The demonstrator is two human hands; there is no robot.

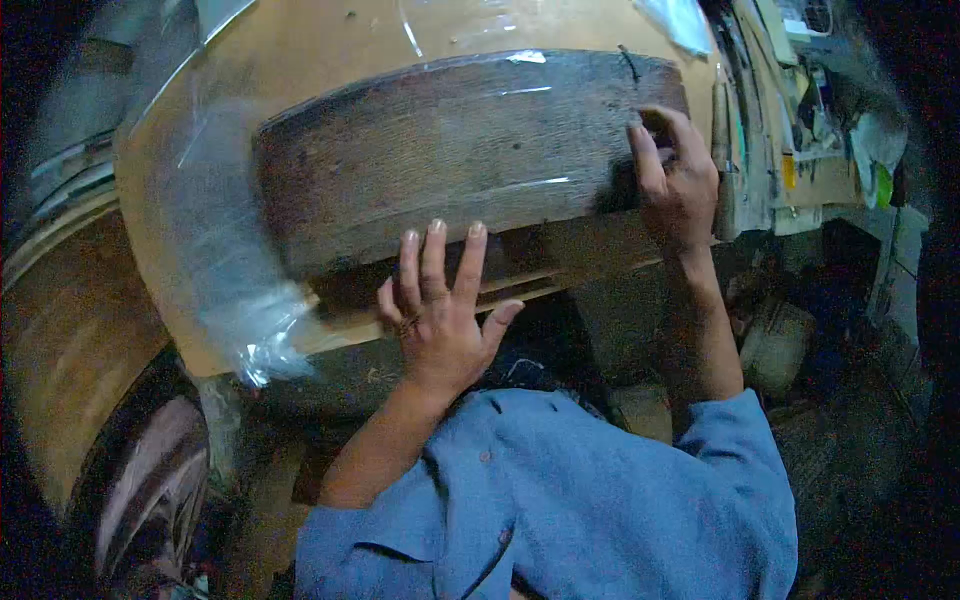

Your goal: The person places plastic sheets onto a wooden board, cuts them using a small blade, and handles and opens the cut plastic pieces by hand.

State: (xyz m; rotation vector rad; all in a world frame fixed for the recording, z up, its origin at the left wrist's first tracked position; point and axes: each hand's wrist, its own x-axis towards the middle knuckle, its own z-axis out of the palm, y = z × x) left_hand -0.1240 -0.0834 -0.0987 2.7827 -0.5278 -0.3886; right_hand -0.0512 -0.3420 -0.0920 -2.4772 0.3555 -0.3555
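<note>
A dark brown board with a wood-grain look point(440, 150) lies across the tan worktop, a few shiny glints on its surface suggesting clear film. My left hand point(440, 320) rests at its near edge, fingers spread, their tips on the board. Over the right end of the board is my right hand point(680, 180), its thumb and forefinger curled together in a pinch. Whatever is between those fingertips is too small to make out. A short dark curved strip point(629, 64) shows just above them on the board's far edge.
Crumpled clear plastic film point(260, 325) hangs over the worktop's near left corner. The tan worktop point(200, 80) has a curved left edge. Along its right side stand several long strips and tools point(750, 110). A piece of clear plastic point(680, 22) lies at the far right.
</note>
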